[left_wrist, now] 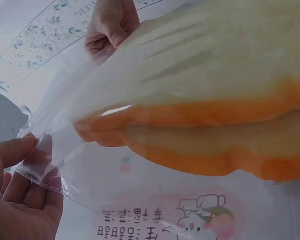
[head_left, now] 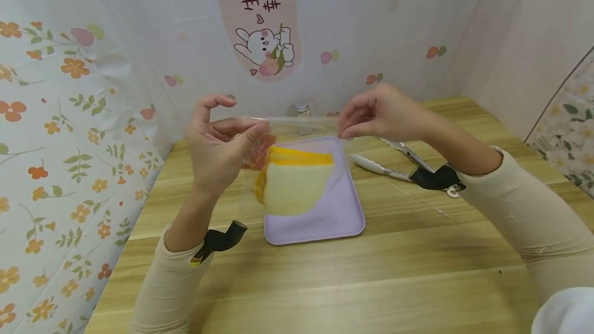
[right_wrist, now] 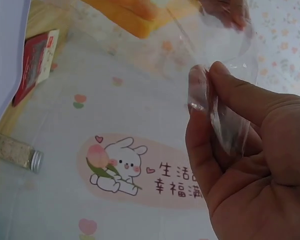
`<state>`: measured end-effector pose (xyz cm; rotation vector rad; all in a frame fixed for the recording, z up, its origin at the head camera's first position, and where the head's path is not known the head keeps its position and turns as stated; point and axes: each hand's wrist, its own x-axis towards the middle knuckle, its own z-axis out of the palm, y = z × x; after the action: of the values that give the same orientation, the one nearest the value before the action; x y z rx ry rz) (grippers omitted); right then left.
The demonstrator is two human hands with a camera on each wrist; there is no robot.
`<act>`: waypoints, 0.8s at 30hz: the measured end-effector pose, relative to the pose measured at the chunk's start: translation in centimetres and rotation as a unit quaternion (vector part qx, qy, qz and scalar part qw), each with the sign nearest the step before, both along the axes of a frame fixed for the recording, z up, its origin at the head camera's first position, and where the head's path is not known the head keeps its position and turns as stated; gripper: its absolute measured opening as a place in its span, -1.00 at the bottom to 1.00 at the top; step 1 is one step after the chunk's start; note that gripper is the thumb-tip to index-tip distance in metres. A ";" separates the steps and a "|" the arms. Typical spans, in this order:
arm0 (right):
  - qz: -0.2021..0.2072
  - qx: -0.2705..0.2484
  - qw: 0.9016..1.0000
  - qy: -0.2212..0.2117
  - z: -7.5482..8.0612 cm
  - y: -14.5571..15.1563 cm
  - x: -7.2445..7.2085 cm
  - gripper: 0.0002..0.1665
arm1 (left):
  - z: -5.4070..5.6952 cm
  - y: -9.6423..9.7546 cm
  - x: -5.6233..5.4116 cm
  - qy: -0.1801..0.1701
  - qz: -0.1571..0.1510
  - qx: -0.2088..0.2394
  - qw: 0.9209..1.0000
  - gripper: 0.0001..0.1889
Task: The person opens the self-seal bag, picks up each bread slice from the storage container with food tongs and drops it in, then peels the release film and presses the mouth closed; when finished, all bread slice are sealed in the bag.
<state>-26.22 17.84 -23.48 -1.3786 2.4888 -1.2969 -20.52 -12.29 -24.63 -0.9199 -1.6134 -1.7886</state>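
Observation:
My left hand [head_left: 214,144] pinches one top corner of a clear plastic bag [head_left: 282,127] between thumb and fingers. At the opposite top corner, my right hand [head_left: 373,113] pinches the film, which bunches between thumb and fingers in the right wrist view. Inside the bag are pale bread slices [head_left: 297,189] with orange-yellow crusts, hanging low in it. The left wrist view shows the bread slices [left_wrist: 200,112] close up behind the shiny film. Raised above the table, the bag overlaps a lilac tray [head_left: 341,223] in the head view.
Metal tongs with white tips [head_left: 373,165] lie right of the tray on the wooden table [head_left: 408,262]. A small glass jar [head_left: 302,108] with a silver lid stands at the back. Behind the left hand is a red packet [head_left: 262,152]. Something white [head_left: 568,313] shows at the lower right.

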 end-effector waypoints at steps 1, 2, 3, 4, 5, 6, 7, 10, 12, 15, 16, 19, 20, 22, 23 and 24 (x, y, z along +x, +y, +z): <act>0.006 -0.003 1.000 0.005 0.1 0.2 0.0 -0.87 | 0.0 -0.1 0.0 0.000 0.000 0.004 1.000 -0.59; 0.011 -0.008 1.000 0.006 0.2 0.5 0.1 -0.86 | -0.1 -0.1 0.1 -0.002 -0.006 0.009 1.000 -0.59; 0.017 -0.014 1.000 0.009 0.2 0.7 0.1 -0.84 | -0.1 -0.2 0.1 -0.001 -0.004 0.011 1.000 -0.60; 0.020 -0.021 1.000 0.010 0.2 0.9 0.1 -0.82 | -0.2 -0.3 0.1 0.001 -0.001 0.012 1.000 -0.61; 0.022 -0.028 0.999 0.015 0.3 1.2 0.2 -0.79 | -0.3 -0.4 0.0 0.002 0.002 0.012 1.000 -0.63; 0.021 -0.037 0.999 0.017 0.3 1.4 0.2 -0.76 | -0.4 -0.5 -0.1 0.007 0.011 0.010 1.000 -0.64; 0.017 -0.048 0.999 0.018 0.3 1.6 0.3 -0.74 | -0.4 -0.6 -0.1 0.010 0.017 0.008 1.000 -0.64; 0.011 -0.095 0.995 0.015 0.2 2.1 0.4 -0.70 | -0.7 -0.8 -0.4 0.025 0.019 0.011 0.999 -0.59; 0.018 -0.141 0.990 0.013 0.0 2.2 0.3 -0.73 | -0.8 -1.0 -0.6 0.042 0.013 0.018 0.999 -0.55; 0.057 -0.225 0.973 0.021 -0.4 2.0 0.1 -0.80 | -1.0 -1.1 -0.9 0.079 -0.011 0.037 0.996 -0.52; 0.068 -0.248 0.966 0.030 -0.6 1.9 0.1 -0.84 | -1.1 -1.1 -1.0 0.093 -0.016 0.045 0.995 -0.53; 0.094 -0.297 0.948 0.063 -1.1 1.4 0.0 -0.85 | -1.3 -1.1 -1.4 0.132 -0.018 0.063 0.989 -0.58; 0.093 -0.306 0.944 0.076 -1.2 1.2 -0.1 -0.83 | -1.4 -1.2 -1.5 0.141 -0.014 0.064 0.988 -0.59; 0.079 -0.310 0.942 0.105 -1.4 0.8 -0.1 -0.81 | -1.6 -1.3 -1.6 0.150 -0.004 0.055 0.987 -0.64; 0.069 -0.309 0.941 0.118 -1.5 0.7 -0.1 -0.81 | -1.8 -1.5 -1.6 0.151 -0.001 0.045 0.988 -0.68; 0.057 -0.306 0.942 0.129 -1.6 0.6 -0.1 -0.80 | -1.9 -1.6 -1.7 0.149 0.002 0.031 0.988 -0.72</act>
<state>-26.36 18.41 -25.08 -1.8770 2.1775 -2.0973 -22.18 -13.90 -26.54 -1.0960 -1.3633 -1.5997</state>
